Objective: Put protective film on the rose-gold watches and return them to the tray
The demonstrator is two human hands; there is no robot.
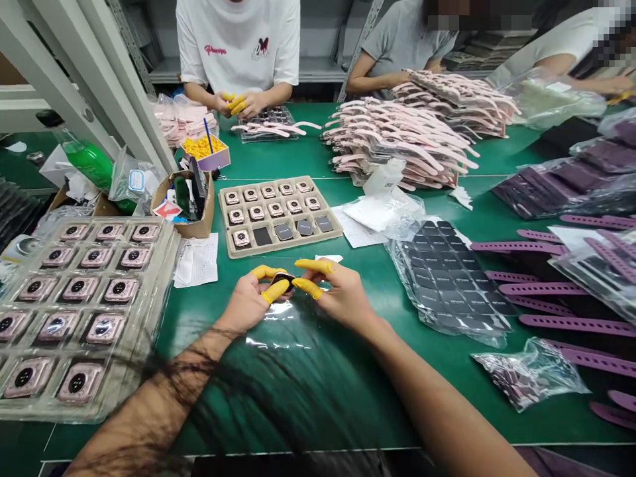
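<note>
My left hand (243, 301) and my right hand (342, 295) meet above the green workbench (318, 397), with yellow finger cots on their fingertips. Pinched between both hands is a small dark smartwatch body (283, 280), mostly hidden by my fingers. A beige tray of watch bodies (278, 215) lies just beyond my hands. To my left stands a clear plastic tray of rose-pink watch cases (79, 311). A plastic bag of dark flat watch parts (447, 278) lies to my right.
Purple watch straps (546, 311) lie at the right. Piles of pink straps (397, 142) rise further along the bench. A cardboard box (186, 205) and a box of yellow finger cots (205, 151) stand at the back. Co-workers' hands (236, 103) work across the bench.
</note>
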